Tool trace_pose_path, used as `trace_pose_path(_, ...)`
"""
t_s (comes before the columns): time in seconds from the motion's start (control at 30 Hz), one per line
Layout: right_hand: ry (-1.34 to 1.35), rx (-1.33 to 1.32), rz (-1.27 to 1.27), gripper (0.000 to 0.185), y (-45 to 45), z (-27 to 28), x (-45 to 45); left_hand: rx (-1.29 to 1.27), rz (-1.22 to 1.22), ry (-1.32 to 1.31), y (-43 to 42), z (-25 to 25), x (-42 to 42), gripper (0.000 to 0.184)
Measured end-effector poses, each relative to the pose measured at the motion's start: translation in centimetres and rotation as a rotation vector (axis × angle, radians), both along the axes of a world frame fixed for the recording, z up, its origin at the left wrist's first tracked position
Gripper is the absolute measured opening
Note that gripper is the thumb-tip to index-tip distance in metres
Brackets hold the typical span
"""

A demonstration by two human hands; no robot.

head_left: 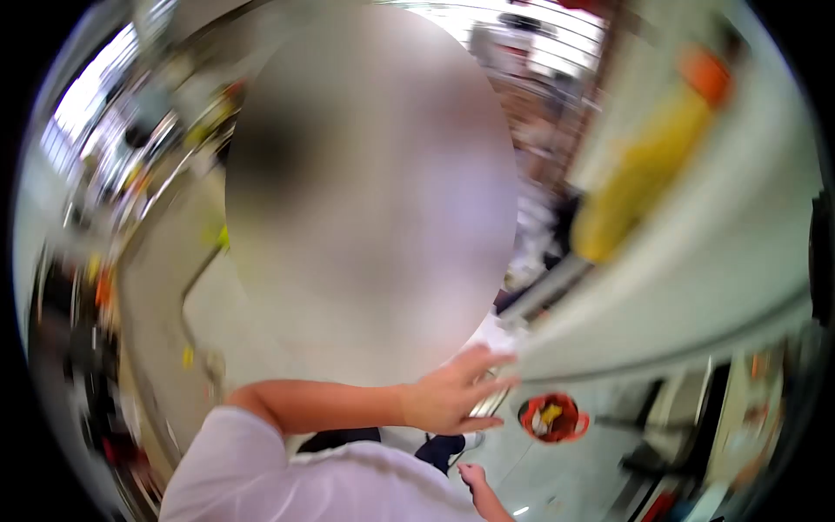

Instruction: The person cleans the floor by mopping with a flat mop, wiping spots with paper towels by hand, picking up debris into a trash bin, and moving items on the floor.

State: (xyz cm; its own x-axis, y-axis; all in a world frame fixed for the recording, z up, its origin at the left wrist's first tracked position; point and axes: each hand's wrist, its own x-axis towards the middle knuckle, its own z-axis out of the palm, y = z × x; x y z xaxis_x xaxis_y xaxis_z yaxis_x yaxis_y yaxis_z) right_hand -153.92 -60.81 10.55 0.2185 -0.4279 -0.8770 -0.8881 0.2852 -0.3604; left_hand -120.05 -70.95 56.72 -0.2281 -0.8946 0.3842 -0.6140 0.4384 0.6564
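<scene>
My left hand reaches across in front of my body, with its fingers spread. Just past its fingertips is a pale, smeared edge, and I cannot tell whether they touch it. Lower down, near my side, my right hand has its fingers curled in; what they hold, if anything, is hidden. On the floor to the right of my left hand stands an orange-red bucket with yellow and dark things inside. A large blurred oval covers the middle of the view and hides what lies there.
A long yellow object with an orange end is at the upper right, smeared by motion. A beige bench-like surface runs along the left. Cluttered shelving is at the far left. Dark-framed furniture stands at the lower right.
</scene>
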Motion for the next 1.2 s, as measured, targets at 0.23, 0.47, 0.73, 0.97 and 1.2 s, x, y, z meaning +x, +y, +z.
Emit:
trace_pose_path(0.23, -0.052, -0.185, 0.412, 0.043, -1.8, 15.5, 17.7, 0.438, 0.83, 0.282, 35.3, -16.9, 20.6, 0.028)
trace_pose_path(0.47, -0.297, -0.5, 1.166, 0.045, -5.3, 17.8, 34.5, 0.819, 1.791, 0.445, 60.1, -29.7, 18.8, 0.026)
trace_pose_path(0.73, -0.188, 0.051, 0.94, 0.051, 0.1, 20.8, 60.8, 0.997, 2.385, 1.15, 67.5, -36.4, 10.2, 0.033)
trace_pose_path(0.97, -0.215, -0.021, 1.346, 0.042, 10.8, 15.8, 87.8, 0.773, 2.714, 1.502, 64.7, -39.3, 5.2, 0.033)
trace_pose_path(1.2, -0.31, -0.001, 1.729, 0.039, 33.5, 10.3, 96.4, 0.326, 2.837, 1.879, 62.5, -43.6, 11.9, 0.031)
